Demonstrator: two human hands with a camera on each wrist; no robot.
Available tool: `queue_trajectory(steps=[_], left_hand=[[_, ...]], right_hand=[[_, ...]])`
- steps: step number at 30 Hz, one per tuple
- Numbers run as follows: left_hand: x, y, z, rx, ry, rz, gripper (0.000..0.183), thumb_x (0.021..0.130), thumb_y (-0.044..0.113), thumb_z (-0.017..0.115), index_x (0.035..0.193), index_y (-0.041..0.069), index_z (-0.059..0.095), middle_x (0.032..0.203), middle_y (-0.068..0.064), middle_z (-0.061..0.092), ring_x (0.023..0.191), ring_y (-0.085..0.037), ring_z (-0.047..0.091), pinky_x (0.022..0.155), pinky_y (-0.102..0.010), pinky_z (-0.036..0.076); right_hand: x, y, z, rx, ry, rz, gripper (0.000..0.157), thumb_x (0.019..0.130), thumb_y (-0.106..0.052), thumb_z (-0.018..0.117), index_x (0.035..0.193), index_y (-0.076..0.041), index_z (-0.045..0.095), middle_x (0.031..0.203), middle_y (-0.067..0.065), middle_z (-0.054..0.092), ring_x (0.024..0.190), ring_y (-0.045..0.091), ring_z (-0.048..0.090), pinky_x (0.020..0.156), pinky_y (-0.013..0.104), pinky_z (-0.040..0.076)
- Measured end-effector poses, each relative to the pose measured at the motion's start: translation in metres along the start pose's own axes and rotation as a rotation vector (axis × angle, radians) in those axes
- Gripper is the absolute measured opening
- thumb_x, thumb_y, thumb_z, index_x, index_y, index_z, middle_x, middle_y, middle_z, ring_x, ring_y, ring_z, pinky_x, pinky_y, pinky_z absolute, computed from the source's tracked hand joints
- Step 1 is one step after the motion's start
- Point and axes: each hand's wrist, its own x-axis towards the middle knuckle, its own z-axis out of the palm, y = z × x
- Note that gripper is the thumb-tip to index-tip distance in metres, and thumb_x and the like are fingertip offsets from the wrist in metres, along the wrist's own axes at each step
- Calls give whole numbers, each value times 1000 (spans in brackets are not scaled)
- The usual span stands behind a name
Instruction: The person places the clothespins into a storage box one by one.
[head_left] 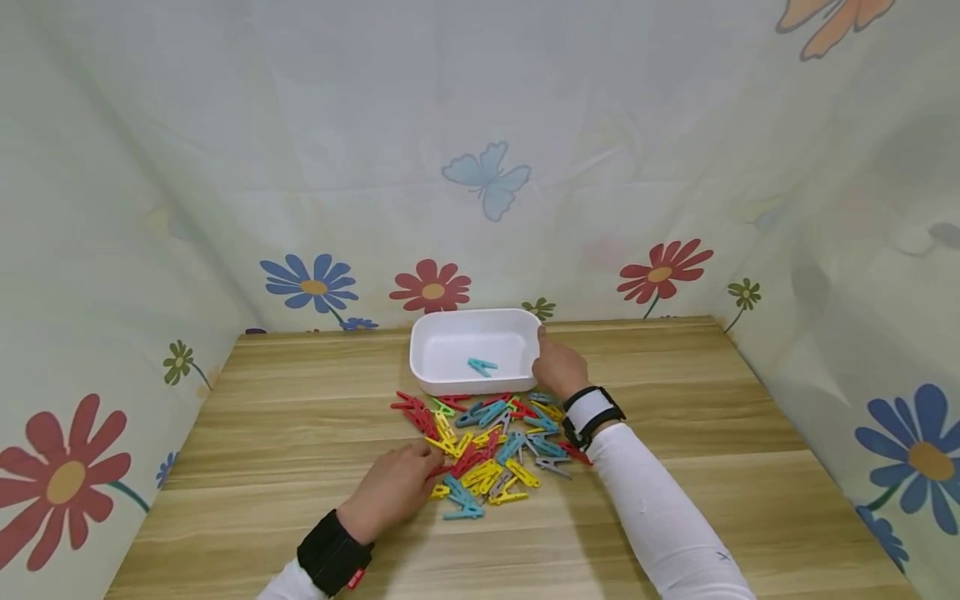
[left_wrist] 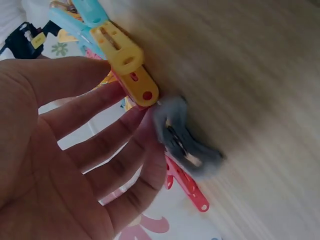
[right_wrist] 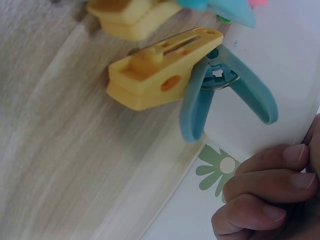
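A loose pile of clothespins (head_left: 483, 477) in red, yellow, blue, grey and green lies on the table. My left hand (head_left: 401, 482) is at the pile's left edge, its fingers extended; in the left wrist view the fingertips touch a red clothespin (left_wrist: 142, 92) beside a yellow clothespin (left_wrist: 117, 47). A blurred grey clothespin (left_wrist: 187, 140) is close to the other fingers. Behind the pile stands a white plastic basin (head_left: 442, 385) with one blue clothespin (head_left: 482, 367) inside. My right hand (head_left: 561, 367) grips the basin's right rim, thumb on top and fingers curled outside.
The wood-grain table (head_left: 300, 408) reaches back to a cloth wall (head_left: 360, 200) printed with flowers and a butterfly. Cloth also encloses the left and right sides. The basin stands near the table's back edge.
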Motion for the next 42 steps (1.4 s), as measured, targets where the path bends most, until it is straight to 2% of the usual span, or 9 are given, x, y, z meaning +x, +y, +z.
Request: queue_trajectory(steps=[7, 11, 16, 23, 26, 29, 32, 37, 42], left_hand=[[5, -4, 7, -11, 12, 3, 15, 94, 20, 66, 98, 7, 72, 92, -4, 69, 83, -17, 65, 71, -35, 55], [8, -6, 4, -22, 22, -7, 12, 93, 19, 67, 94, 8, 72, 89, -2, 66, 78, -15, 63, 68, -34, 53], [15, -8, -18, -25, 61, -58, 12, 91, 15, 69, 100, 8, 73, 89, -1, 62, 76, -11, 57, 70, -30, 53], [33, -11, -57, -55, 154, -115, 25, 89, 14, 71, 114, 7, 71, 101, -5, 67, 81, -14, 60, 73, -29, 56], [45, -14, -66, -68, 189, -103, 26, 89, 14, 72, 114, 6, 71, 99, -6, 67, 78, -14, 59, 71, -27, 56], [64, -17, -70, -74, 209, -100, 26, 89, 15, 71, 114, 6, 71, 97, -7, 66, 77, -15, 59, 72, -27, 56], [85, -21, -70, -71, 209, -113, 28, 91, 16, 68, 117, 7, 69, 99, -8, 66, 79, -17, 62, 75, -30, 57], [110, -25, -67, -93, 206, -128, 27, 92, 17, 67, 117, 6, 69, 100, -9, 65, 83, -20, 62, 79, -32, 58], [136, -26, -67, -95, 236, -127, 23, 94, 17, 64, 113, 5, 70, 100, -10, 66, 86, -22, 62, 83, -33, 56]], right_hand=[[-1, 2, 3, 6, -1, 0, 65, 93, -12, 52, 154, -4, 30, 95, 19, 69, 66, 25, 57, 49, 32, 39], [-1, 1, 3, 8, -4, 1, 65, 93, -13, 52, 154, -4, 30, 98, 19, 70, 67, 25, 57, 49, 32, 39], [0, 0, 2, 11, -12, 0, 65, 94, -13, 52, 154, -4, 29, 101, 19, 70, 67, 25, 57, 48, 32, 39], [0, 2, 3, 19, -20, -6, 65, 93, -13, 52, 154, -4, 29, 105, 21, 70, 67, 25, 57, 48, 32, 39], [0, 3, 1, 18, -32, 0, 66, 93, -12, 51, 155, -4, 28, 105, 21, 69, 67, 25, 57, 48, 32, 39], [1, 3, -2, 10, -29, 13, 67, 93, -12, 50, 155, -6, 26, 102, 21, 69, 67, 26, 57, 49, 33, 39], [3, 2, -4, 5, -23, 20, 67, 93, -13, 51, 155, -6, 26, 106, 21, 69, 70, 27, 58, 51, 34, 41], [2, -1, -3, 10, -31, 10, 67, 93, -13, 53, 155, -5, 27, 123, 23, 65, 80, 27, 61, 56, 36, 46], [1, -2, -1, 10, -27, 19, 67, 93, -13, 53, 155, -5, 26, 125, 22, 65, 81, 27, 61, 57, 37, 47]])
